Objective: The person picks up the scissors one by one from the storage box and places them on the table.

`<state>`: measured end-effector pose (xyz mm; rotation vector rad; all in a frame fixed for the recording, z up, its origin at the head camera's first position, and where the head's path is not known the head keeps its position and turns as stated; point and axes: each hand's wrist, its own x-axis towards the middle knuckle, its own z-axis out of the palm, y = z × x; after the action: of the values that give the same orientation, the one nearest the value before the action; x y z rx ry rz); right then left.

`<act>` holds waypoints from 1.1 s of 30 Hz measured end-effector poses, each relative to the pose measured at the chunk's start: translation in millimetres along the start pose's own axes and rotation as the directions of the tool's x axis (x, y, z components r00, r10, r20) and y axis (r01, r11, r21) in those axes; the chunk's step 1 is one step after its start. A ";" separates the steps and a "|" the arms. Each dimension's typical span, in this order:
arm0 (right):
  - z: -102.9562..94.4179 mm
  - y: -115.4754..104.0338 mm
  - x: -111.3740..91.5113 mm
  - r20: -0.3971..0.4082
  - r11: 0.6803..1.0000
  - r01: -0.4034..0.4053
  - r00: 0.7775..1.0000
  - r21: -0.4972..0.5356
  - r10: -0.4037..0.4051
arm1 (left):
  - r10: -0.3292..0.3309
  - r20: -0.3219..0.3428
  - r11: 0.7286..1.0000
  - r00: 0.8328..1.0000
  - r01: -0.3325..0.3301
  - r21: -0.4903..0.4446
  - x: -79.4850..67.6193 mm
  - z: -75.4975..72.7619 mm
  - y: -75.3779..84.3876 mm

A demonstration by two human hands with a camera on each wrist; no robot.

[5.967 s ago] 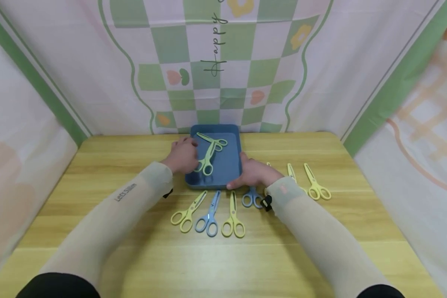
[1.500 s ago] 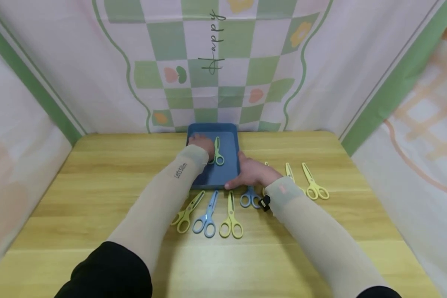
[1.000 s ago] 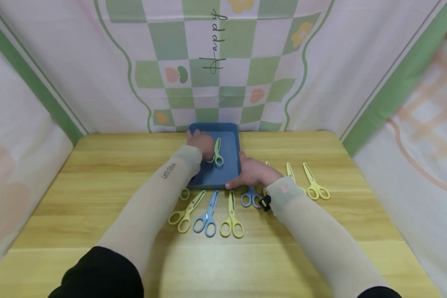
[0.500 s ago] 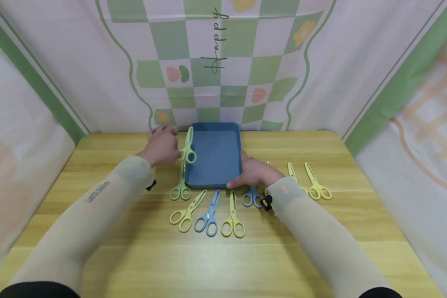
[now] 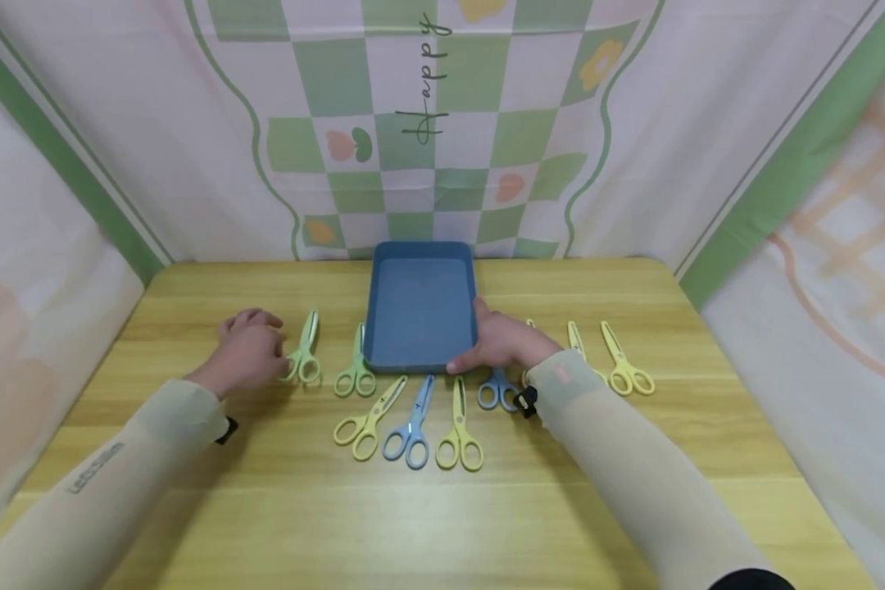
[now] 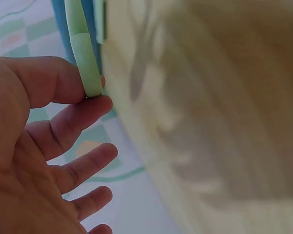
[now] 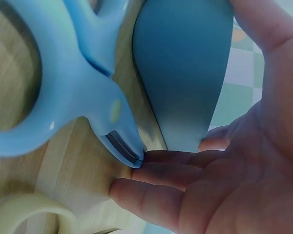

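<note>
My left hand is at the table's left side, thumb and index finger pinching a handle loop of pale green scissors. In the left wrist view the pinched green scissors show close up, the other fingers spread loosely. Whether these scissors touch the table is unclear. My right hand holds the near right corner of the blue tray, thumb at the front, fingers along the right side. In the right wrist view, its fingertips lie beside blue scissors. Other green scissors lie against the tray's left side.
In front of the tray lie yellow scissors, blue scissors and more yellow scissors. Further yellow scissors lie to the right, some partly behind my right forearm. A patterned curtain stands behind the wooden table.
My left hand has lifted the green scissors out of the tray and carried them left and down towards the table. Earlier, other green scissors moved from tray to table. The right hand stayed put.
</note>
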<state>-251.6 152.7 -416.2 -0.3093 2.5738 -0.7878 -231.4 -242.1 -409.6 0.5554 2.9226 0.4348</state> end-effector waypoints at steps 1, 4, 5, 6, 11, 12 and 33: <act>0.1 -0.4 -0.2 0.000 1.000 0.005 1.000 0.004 -0.005 | -0.008 0.005 1.000 1.000 0.008 0.003 -2.3 2.7 -3.0; 0.1 -0.1 -0.2 -0.004 1.000 0.010 1.000 0.006 -0.010 | -0.029 0.023 0.999 0.999 0.028 0.023 -5.9 8.7 -8.6; 0.1 0.6 -0.1 -0.003 1.000 0.011 1.000 0.005 -0.011 | -0.035 0.028 0.999 0.999 0.034 0.030 -6.0 10.6 -9.7; 0.0 1.1 0.0 -0.004 1.000 0.012 1.000 0.005 -0.012 | -0.039 0.031 0.999 0.999 0.038 0.031 -6.0 12.9 -10.7; -0.1 1.5 0.2 -0.001 1.000 0.015 1.000 -0.015 -0.015 | -0.042 0.048 0.999 0.998 0.041 0.013 -4.7 22.5 -9.9; -0.1 0.9 -0.1 -0.003 1.000 0.014 1.000 -0.018 -0.014 | -0.042 0.050 0.999 0.998 0.041 0.009 -4.5 23.9 -8.8; -2.6 -1.1 -0.1 0.028 0.997 -0.029 0.999 -0.076 0.031 | -0.068 0.064 0.998 0.996 0.069 -0.013 -0.1 29.3 2.8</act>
<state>-252.6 153.0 -413.5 -0.3020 2.5788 -0.6719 -224.9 -232.1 -436.6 0.4573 2.8652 0.4222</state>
